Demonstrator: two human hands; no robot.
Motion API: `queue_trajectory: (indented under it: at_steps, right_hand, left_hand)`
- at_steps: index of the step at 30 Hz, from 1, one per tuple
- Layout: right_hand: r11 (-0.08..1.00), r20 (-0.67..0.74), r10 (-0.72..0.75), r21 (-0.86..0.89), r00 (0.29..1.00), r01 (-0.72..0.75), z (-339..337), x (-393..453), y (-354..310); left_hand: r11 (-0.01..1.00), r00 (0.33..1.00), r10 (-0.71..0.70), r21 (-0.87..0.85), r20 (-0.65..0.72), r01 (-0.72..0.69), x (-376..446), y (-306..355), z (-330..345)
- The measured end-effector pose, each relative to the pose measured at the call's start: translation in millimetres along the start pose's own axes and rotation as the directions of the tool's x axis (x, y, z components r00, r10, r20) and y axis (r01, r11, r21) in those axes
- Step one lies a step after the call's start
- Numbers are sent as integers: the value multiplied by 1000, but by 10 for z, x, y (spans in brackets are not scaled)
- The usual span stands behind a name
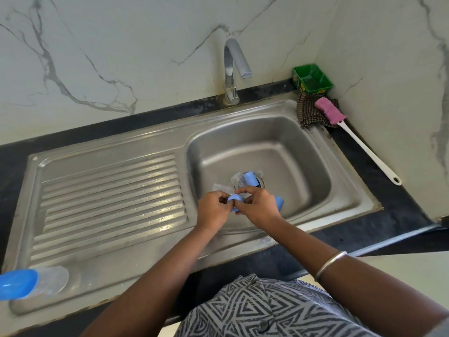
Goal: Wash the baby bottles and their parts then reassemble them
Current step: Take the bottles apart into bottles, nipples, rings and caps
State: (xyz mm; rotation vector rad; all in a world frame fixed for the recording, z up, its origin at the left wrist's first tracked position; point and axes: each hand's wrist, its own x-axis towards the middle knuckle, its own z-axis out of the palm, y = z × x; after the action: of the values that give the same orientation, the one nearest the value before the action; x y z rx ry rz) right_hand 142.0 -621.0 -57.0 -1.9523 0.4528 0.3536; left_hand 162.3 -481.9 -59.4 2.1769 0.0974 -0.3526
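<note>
Early stage: both hands, left [213,207] and right [258,205], fingers pinching blue ring [233,200] over sink [315,152]; parts [247,181] lie unwashed at drain, tap [234,69] dry; reassembly undone.

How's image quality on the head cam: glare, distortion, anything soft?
Head view: wide-angle bend curves the counter edge and sink rim; bright glare streaks on the drainboard ribs; the blue-capped bottle at the lower left edge is stretched and smeared; both hands, left hand and right hand, are fairly sharp on the blue ring; lighting is soft and even.
</note>
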Motion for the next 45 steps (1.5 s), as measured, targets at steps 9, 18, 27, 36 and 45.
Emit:
queue_trajectory:
  at_steps: [9,18,27,36,45]
  right_hand:
    - [977,-33,4,-211,999,-11,70,81,38]
    - [919,31,23,-393,999,-9,-66,178,137]
    - [943,151,-121,-292,981,161,15,140,-1]
    - [980,23,-86,-175,996,89,-105,157,93]
    - [642,248,76,-753,966,143,-98,327,265]
  left_hand:
    - [986,952,-112,-85,283,141,-10,-61,-37]
    - [880,941,-306,-336,144,337,44,-189,-39]
    - [768,866,-350,-419,358,484,111,-201,-66]
    - [710,853,-459,-475,249,520,233,-192,-173]
    - [983,984,-121,152,129,101,196,-230,-110]
